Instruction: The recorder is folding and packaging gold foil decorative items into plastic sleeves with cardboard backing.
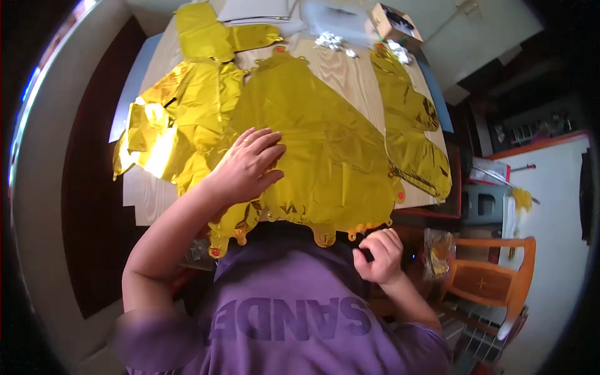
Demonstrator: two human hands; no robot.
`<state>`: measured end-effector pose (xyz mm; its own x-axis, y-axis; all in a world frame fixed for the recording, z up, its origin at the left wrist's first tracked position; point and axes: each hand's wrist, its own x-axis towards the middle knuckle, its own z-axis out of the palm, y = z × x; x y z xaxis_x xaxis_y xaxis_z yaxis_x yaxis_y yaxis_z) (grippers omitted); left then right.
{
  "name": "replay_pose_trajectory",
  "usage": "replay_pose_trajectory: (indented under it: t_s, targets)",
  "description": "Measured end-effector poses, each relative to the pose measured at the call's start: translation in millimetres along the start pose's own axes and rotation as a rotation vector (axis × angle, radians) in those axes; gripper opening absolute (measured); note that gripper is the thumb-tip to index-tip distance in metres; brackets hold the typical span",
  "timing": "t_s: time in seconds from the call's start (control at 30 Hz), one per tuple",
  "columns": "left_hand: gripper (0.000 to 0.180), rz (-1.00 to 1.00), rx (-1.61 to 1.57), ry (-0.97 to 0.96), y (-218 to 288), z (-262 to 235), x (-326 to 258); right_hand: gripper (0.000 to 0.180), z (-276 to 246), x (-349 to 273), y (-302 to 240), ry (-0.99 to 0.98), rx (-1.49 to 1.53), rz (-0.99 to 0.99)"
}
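Observation:
A large flat gold foil balloon [319, 137], uninflated, lies across the middle of the table and hangs slightly over its near edge. Small tabs line its edge, some with red dots. My left hand [250, 164] rests flat on the left part of this foil, fingers stretched out. Just beyond the near right corner, my right hand [380, 255] is held with its fingers curled in. What it holds, if anything, is hidden. A shinier, creased gold foil piece [194, 106] spreads along the left side, partly under the large one.
Another gold foil balloon [409, 125] lies on the right of the wooden table [340, 69]. A folded gold piece [203, 34], crumpled silver foil [329, 41], a clear plastic box [334, 20] and a cardboard box [398, 26] are at the back. A wooden chair [487, 281] stands right.

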<state>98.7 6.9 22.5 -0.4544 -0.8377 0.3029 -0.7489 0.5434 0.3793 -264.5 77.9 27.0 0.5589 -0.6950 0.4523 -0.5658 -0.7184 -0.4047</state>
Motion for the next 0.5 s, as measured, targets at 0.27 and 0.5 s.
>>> replay_pose_trajectory:
  t_s: [0.27, 0.5]
  targets:
    - [0.053, 0.019, 0.027, -0.028, 5, 1, 1, 0.035, 40, -7, 0, 0.240, 1.025, 1.131]
    - [0.054, 0.060, -0.011, 0.007, 7, -6, 13, 0.016, 35, 23, -4, 0.331, 0.730, 0.954]
